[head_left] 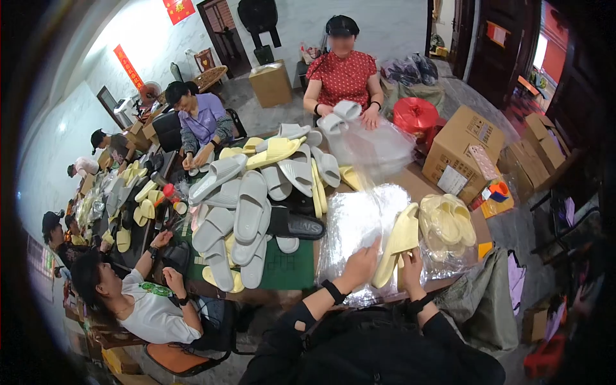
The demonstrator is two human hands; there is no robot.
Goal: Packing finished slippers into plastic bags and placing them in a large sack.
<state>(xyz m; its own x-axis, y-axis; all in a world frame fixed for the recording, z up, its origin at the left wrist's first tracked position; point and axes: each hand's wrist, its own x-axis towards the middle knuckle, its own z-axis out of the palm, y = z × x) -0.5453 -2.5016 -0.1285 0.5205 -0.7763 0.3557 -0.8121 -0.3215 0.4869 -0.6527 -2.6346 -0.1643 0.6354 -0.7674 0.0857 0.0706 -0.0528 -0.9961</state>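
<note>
My right hand (pixel 411 268) is closed around the edge of a pale yellow slipper (pixel 399 240), which stands tilted on its side above the table. My left hand (pixel 360 264) is just left of that slipper, fingers stretched out over a stack of clear, shiny plastic bags (pixel 343 224). Right of my right hand lies a pair of yellow slippers (pixel 447 221) inside a clear bag. A large heap of grey slippers (pixel 250 208), mixed with yellow ones and a black one, covers the table to the left.
Across the table a person in red (pixel 341 77) handles grey slippers (pixel 340 115) and clear bags. A cardboard box (pixel 463 154) and a red roll (pixel 416 114) stand at the right. A person in white (pixel 157 301) sits at the left, beside another slipper-laden table.
</note>
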